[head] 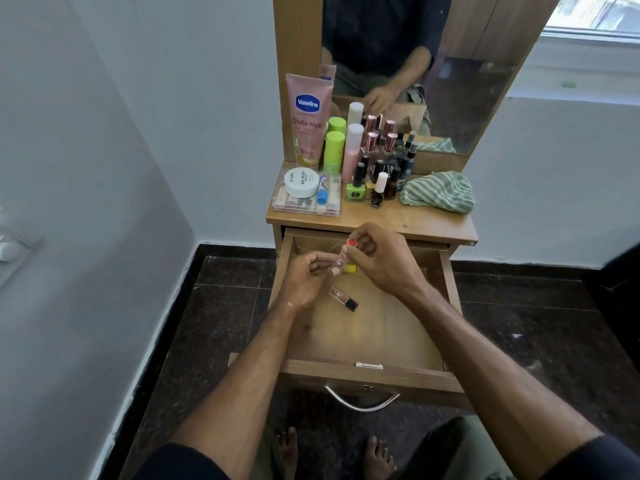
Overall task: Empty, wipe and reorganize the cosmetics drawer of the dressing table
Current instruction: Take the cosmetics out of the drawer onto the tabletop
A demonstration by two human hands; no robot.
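Head view: the drawer (367, 367) of the dressing table (398, 220) is pulled fully out, and both hands are held over its back half. A small tube with a red cap (343, 255) is pinched between the 2 hands: the right hand (379, 259) grips the capped upper end with curled fingertips, and the left hand (306, 278) holds the lower end with fingers curled in. The tube's long axis is tilted, cap up and away, base down toward the left hand. 2 items remain on the drawer floor: a small clear bottle with a black cap (343, 298), lying just below and between the hands, its long axis running diagonally with the cap pointing near-right, and a yellow-capped item (350, 268), partly hidden under the right hand. The clear bottle lies nearer the left hand, just beside its knuckles, though that hand is occupied. On the tabletop, a pink lotion tube (308, 119), green and pink bottles, nail polishes (375, 183), a clear box (304, 202) with a white jar (301, 182) on top, and a striped cloth (438, 192) are already set out. Emptying is judged nearly finished; wiping is not yet begun.
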